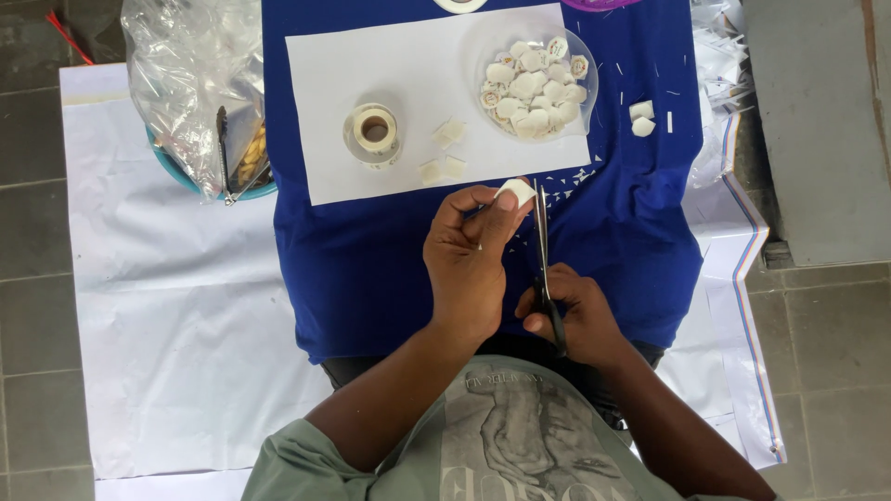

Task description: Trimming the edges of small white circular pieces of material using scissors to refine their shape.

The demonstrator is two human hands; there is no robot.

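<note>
A: What is gripped by the left hand?
B: A small white piece is pinched at its fingertips, above the blue cloth.
A: And the right hand?
B: It is closed around black scissors, blades against the piece.

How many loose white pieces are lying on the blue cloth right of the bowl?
2: a squarish piece just right of the bowl, and a rounded piece directly below it. Tiny scraps aside; more may be hidden.
</note>
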